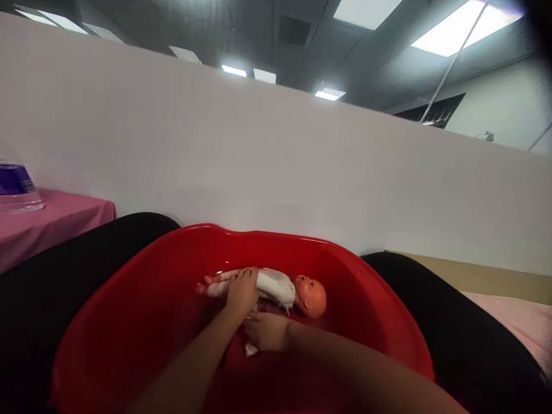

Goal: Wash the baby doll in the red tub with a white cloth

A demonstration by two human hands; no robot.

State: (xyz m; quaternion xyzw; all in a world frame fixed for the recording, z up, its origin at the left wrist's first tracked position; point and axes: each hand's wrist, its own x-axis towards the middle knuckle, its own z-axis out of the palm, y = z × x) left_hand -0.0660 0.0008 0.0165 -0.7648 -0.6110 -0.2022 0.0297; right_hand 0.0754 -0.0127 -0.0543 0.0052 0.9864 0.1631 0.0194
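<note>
A doll [276, 286] with a white cloth body and an orange-pink head lies on its back in a red tub [345, 270]. Its head points right and its feet left. My left hand [244, 293] is curled over the doll's hip and upper legs, gripping it. Just below, close to the doll's near side, my right hand [268, 332] is closed, with a small piece of white cloth [250, 349] sticking out under its fingers. The rest of that cloth is hidden in the hand. Water appears to lie in the tub around the doll.
My legs in black [409, 287] flank the tub on both sides. A pale wall panel [259, 155] rises behind it. At left, a clear bottle with a purple label [15, 181] stands on a pink cloth [73, 210]. Light pink fabric [513, 313] lies at right.
</note>
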